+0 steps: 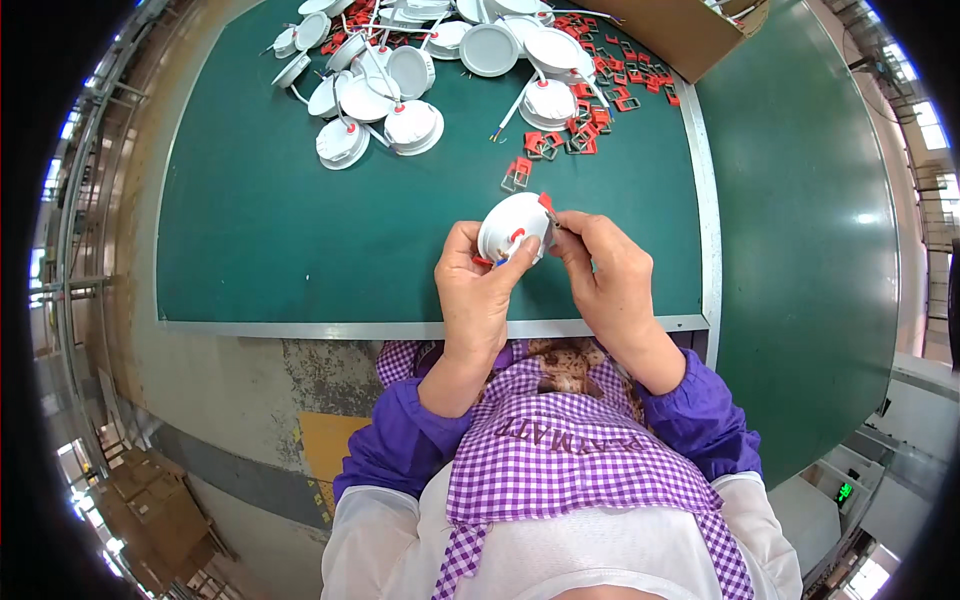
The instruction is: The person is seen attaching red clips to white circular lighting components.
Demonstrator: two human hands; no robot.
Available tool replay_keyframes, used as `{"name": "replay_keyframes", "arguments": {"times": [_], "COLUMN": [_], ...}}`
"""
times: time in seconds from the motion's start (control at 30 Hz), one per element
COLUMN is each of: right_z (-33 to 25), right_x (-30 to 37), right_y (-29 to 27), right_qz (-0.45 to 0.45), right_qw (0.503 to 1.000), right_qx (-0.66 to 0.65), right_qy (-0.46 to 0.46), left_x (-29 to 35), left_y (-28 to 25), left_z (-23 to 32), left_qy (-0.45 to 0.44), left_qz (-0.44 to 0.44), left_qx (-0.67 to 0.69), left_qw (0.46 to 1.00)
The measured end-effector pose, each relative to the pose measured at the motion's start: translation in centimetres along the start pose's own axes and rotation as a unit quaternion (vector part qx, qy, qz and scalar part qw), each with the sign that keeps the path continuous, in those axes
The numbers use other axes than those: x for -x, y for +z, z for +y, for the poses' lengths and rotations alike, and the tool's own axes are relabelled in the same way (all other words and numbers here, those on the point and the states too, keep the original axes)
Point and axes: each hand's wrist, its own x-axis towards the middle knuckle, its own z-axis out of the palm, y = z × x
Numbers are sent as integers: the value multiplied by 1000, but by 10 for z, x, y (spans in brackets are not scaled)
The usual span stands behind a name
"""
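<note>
A white round downlight (512,220) is held above the near part of the green table, its back with a red cable grommet facing up. My left hand (478,285) grips it, fingers beneath and thumb on the back. A red spring clip (546,202) sits at the light's right edge, and a bit of red also shows at its lower left. My right hand (600,262) pinches at that right edge by the clip; its fingertips partly cover what they hold. Just beyond the light lie a few loose red-and-metal clips (517,174).
Many white downlights (413,128) with cables are heaped on the far side of the green table (300,230). Loose red clips (625,75) spread to their right, beside a cardboard box (690,35). A metal edge strip (705,200) borders another green surface (800,220) on the right.
</note>
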Motion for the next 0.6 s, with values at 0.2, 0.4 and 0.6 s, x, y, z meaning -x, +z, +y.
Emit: {"name": "replay_keyframes", "arguments": {"times": [0.2,0.4,0.6], "right_z": [3,0,3], "right_x": [-1,0,-2], "right_y": [2,-3,0], "right_qz": [36,5,32], "right_qw": [997,1000,998], "right_qx": [54,5,29], "right_qy": [-51,-11,-52], "left_x": [0,0,-1], "left_y": [5,4,5], "left_z": [-1,1,0], "left_qy": [24,14,38], "left_qz": [-2,-11,-11], "left_qx": [7,29,23], "left_qw": [1000,999,999]}}
